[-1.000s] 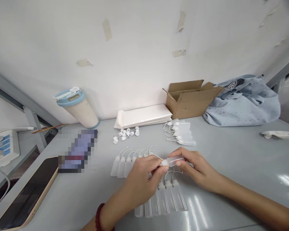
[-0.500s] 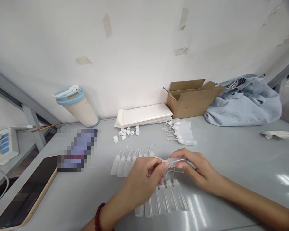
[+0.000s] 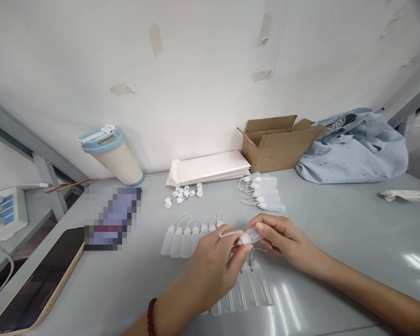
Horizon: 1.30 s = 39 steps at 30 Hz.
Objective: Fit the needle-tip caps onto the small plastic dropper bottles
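A small translucent squeeze bottle [image 3: 254, 234] is held between my two hands above the table. My right hand [image 3: 283, 238] pinches its body from the right. At the capped neck, the thumb and fingers of my left hand [image 3: 217, 263] close around it, and the bottle's thin white strap lies over the fingers. Below my hands lies a row of clear bottles [image 3: 245, 291], partly hidden by my left hand. Another row of frosted bottles [image 3: 180, 243] with curved white straps lies behind my left hand, its right end covered.
Loose white caps [image 3: 186, 191] lie near a stack of white envelopes [image 3: 210, 168]. More bottles [image 3: 266, 191] are piled before an open cardboard box [image 3: 280, 147]. A blue cloth bag [image 3: 353, 154] stands right; a tumbler [image 3: 114, 154] and phone [image 3: 38, 280] are left.
My left hand has turned and shifted slightly right around the bottle's neck. My right hand's grip has changed, with the thumb now on top, and the bottle is tilted more.
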### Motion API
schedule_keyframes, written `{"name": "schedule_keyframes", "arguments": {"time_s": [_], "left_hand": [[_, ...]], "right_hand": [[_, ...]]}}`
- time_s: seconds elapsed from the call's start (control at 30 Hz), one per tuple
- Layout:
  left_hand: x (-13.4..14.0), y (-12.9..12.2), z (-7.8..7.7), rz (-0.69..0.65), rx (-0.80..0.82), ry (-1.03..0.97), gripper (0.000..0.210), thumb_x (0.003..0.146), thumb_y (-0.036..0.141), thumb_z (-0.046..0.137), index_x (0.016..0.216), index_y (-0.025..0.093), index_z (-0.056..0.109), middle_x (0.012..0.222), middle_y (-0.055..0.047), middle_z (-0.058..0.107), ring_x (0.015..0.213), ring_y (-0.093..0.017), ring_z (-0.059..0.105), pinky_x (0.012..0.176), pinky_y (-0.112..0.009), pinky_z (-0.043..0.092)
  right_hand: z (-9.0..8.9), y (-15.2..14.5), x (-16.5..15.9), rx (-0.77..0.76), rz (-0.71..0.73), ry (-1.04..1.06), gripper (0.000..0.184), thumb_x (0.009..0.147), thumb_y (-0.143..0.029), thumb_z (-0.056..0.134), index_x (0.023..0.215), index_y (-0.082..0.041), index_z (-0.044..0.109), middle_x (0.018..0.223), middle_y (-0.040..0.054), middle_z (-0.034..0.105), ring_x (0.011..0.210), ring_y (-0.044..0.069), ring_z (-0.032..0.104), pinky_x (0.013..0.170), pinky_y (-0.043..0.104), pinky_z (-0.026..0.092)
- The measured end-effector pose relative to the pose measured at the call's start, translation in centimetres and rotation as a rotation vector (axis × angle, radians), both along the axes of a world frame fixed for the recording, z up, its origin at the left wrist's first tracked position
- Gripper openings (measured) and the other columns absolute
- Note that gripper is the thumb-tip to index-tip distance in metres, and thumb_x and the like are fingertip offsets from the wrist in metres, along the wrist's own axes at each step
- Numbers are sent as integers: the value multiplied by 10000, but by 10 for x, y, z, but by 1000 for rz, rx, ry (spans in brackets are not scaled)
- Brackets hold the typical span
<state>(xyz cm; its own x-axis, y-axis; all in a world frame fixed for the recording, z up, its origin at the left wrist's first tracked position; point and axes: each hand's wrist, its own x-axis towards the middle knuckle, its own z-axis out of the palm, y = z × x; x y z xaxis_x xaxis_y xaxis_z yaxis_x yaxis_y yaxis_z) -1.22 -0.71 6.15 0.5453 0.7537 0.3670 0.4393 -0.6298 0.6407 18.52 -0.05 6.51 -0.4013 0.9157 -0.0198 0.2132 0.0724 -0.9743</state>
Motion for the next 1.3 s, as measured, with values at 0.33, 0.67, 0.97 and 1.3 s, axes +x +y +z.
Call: {"name": "schedule_keyframes", "arguments": {"time_s": [0.33, 0.67, 0.97, 1.3], "left_hand": [[3, 0, 17, 30, -325, -26, 405, 946, 249, 396, 548, 175, 414, 538, 24, 485, 555, -113, 466, 544, -244, 318], [2, 3, -3, 9, 103, 51, 203, 941, 151, 401, 779, 165, 522, 723, -18, 552, 655, -145, 478, 584, -254, 369], [-65, 58, 12, 528, 137, 393, 230, 889, 182, 422, 988, 154, 628, 1001, -89, 649, 983, -229, 575, 851, -320, 457], [-99, 78, 6, 704, 3, 572, 299, 832, 192, 446, 984, 162, 702, 870, -106, 680, 884, -289, 602, 789, -378, 451]], "right_hand": [[1, -3, 4, 316, 0, -133, 242, 946, -347, 435, 960, -200, 627, 605, -34, 497, 530, 112, 443, 530, 230, 356], [-7, 2, 2, 133, -2, -71, 312, 942, -423, 417, 932, -185, 619, 535, -59, 379, 475, 104, 368, 462, 220, 301], [15, 72, 42, 563, -470, -386, 271, 883, -395, 491, 992, -186, 624, 717, 21, 641, 576, 146, 550, 554, 256, 425], [5, 125, 62, 588, -381, -590, 260, 844, -380, 509, 960, -196, 651, 904, 65, 714, 759, 228, 637, 635, 319, 470]]}}
